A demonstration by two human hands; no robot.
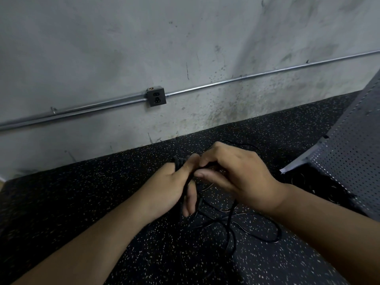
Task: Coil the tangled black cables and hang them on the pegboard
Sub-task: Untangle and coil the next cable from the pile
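Note:
A black cable [230, 225] trails in loose loops over the speckled floor below my hands. My left hand [174, 188] holds a bundle of its turns, with the strands running between thumb and fingers and a dark end sticking up above the thumb. My right hand [232, 171] meets it from the right and pinches a strand of the same cable between thumb and curled fingers. The grey perforated pegboard [349, 153] leans at the right edge, apart from both hands. More thin dark cables [308, 182] lie in shadow at its foot.
A stained concrete wall [185, 48] rises behind, with a metal conduit [82, 109] and a black power socket [156, 97] on it. Black speckled rubber flooring [82, 192] covers the ground.

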